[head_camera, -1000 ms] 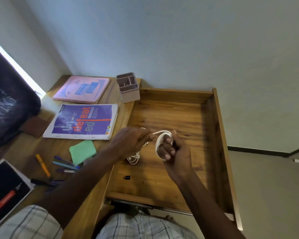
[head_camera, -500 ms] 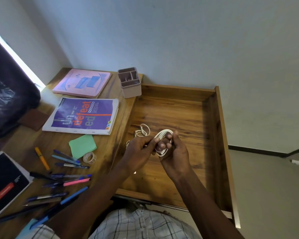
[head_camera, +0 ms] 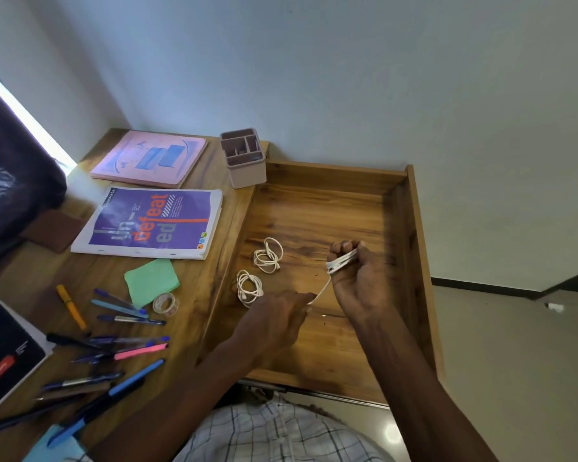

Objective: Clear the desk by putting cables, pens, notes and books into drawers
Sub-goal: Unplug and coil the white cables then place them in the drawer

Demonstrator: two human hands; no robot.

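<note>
The wooden desk (head_camera: 200,295) ran along the left, and its open wooden drawer (head_camera: 317,208) was pulled out to the right of it. On the desk top lay a purple paperback book (head_camera: 150,223) whose cover read "Un-defeat-ed" in grey and orange letters; its smaller print was too fine to read. Behind it sat a pink flat book (head_camera: 150,158), and a black notebook (head_camera: 4,348) lay at the near left edge.

The right hand (head_camera: 361,278) was raised over the drawer with its fingers curled, and a thin white cable (head_camera: 341,260) was wound in several turns round them. One loose strand ran down from that winding to the left hand (head_camera: 274,325), which pinched it at the fingertips, the other fingers stretched nearly flat.

A pink plastic pen holder (head_camera: 244,158) stood at the desk's back corner, just beside the drawer. A green pad of sticky notes (head_camera: 151,280) lay near the purple book, with a clear tape roll (head_camera: 165,303) touching its near corner. Two coiled white cables (head_camera: 268,255) rested on the drawer floor, near each other. Scattered blue, pink and black pens (head_camera: 114,348) covered the near desk top, an orange pen (head_camera: 71,306) among them.
</note>
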